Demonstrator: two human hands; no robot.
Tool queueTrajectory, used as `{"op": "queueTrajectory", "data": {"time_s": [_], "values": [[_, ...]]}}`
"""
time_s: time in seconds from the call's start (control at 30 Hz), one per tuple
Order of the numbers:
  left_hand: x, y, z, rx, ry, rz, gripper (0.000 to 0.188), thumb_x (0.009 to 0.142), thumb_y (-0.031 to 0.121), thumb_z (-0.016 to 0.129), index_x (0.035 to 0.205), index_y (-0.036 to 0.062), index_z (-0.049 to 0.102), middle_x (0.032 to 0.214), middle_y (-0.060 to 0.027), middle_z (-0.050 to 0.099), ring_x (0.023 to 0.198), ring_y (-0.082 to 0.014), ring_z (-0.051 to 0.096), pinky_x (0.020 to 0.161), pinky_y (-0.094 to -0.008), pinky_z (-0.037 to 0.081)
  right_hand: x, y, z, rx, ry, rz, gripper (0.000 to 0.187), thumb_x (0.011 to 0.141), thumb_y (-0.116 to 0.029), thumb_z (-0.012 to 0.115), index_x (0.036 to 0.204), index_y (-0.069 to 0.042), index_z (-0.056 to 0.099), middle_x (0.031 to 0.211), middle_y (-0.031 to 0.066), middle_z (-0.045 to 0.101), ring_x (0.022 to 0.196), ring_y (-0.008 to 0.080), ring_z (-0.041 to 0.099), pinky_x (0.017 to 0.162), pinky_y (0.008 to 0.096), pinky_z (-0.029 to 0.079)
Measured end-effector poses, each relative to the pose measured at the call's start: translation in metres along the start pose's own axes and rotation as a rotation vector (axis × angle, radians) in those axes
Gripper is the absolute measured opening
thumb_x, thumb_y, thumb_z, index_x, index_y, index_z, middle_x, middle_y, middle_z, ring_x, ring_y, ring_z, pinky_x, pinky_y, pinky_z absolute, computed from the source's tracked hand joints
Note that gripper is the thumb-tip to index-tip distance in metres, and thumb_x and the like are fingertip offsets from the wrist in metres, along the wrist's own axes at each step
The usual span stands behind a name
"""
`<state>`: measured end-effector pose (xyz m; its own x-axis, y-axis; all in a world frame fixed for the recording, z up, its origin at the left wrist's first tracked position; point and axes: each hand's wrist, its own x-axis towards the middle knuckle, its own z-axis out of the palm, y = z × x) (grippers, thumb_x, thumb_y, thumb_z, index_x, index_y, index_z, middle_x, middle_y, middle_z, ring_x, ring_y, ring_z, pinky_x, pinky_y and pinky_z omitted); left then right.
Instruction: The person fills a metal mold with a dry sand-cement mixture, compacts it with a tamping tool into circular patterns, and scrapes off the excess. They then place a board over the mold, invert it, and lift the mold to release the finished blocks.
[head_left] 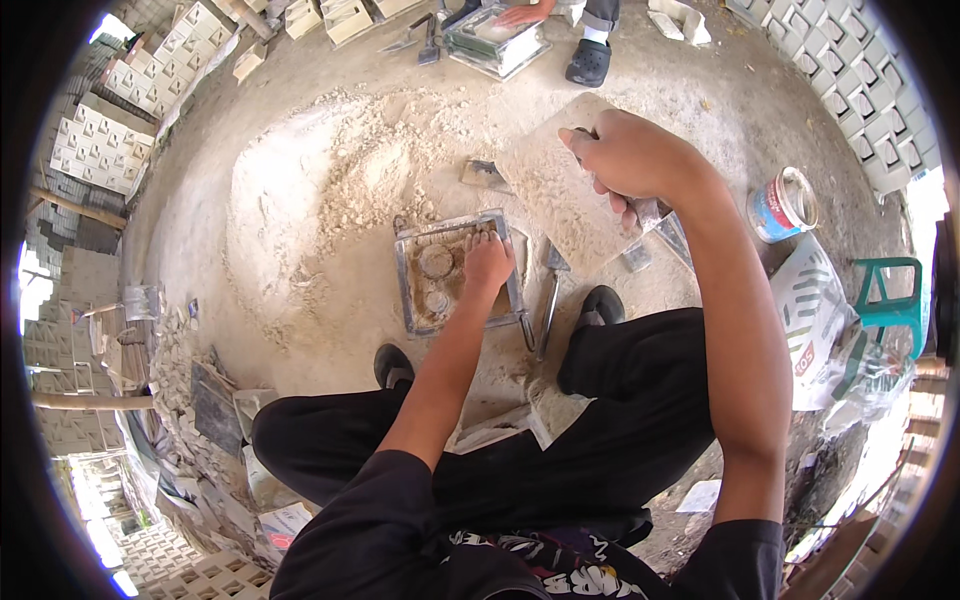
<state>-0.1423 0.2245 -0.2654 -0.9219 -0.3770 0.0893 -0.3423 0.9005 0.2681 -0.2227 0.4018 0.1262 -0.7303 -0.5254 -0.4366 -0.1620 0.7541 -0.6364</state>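
Note:
A square metal mould [404, 285] lies on the ground in front of me, with pale powder and round raised shapes inside. My left hand [488, 262] rests on its right side, fingers lying against the powder near the frame. Up and to the right, my right hand [640, 165] grips a flat square board [565, 190] by its edge. That board is coated with powder and held tilted above the ground. A long-handled metal tool [549, 300] lies just right of the mould, near my right foot. Behind the mould, a small flat block [486, 176] is partly covered by the board.
A mound of pale powder [330, 190] spreads at the left. Another person's hand [527, 13] touches a mould [497, 45] at the far side; a trowel [429, 45] lies beside it. On the right are a bucket [783, 204], a sack [815, 320] and a green stool [888, 318]. Patterned blocks [850, 80] are stacked around.

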Motion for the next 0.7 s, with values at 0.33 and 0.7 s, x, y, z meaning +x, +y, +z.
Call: {"op": "queueTrajectory", "data": {"time_s": [0.33, 0.7], "values": [[-0.022, -0.031, -0.004, 0.153, -0.023, 0.335, 0.036, 0.082, 0.015, 0.054, 0.115, 0.001, 0.059, 0.116, -0.0122, 0.059, 0.119, -0.0271, 0.049, 0.112, -0.0432, 0.028, -0.005, -0.004, 0.003, -0.02, 0.045, -0.016, 0.044, 0.098, -0.029, 0.045, 0.078, 0.01, 0.05, 0.065, 0.013, 0.057, 0.046, 0.0222, 0.06, 0.04, 0.0362, 0.05], [-0.013, -0.031, -0.014, 0.216, -0.158, 0.427, 0.024, 0.075, 0.008, 0.064, 0.098, 0.006, 0.062, 0.102, -0.0088, 0.059, 0.107, -0.0251, 0.053, 0.096, -0.0335, 0.043, 0.005, 0.001, 0.004, -0.082, -0.02, 0.031, 0.048, 0.099, -0.038, 0.045, 0.085, 0.008, 0.048, 0.066, 0.0122, 0.057, 0.044, 0.0212, 0.058, 0.038, 0.035, 0.049]]}}
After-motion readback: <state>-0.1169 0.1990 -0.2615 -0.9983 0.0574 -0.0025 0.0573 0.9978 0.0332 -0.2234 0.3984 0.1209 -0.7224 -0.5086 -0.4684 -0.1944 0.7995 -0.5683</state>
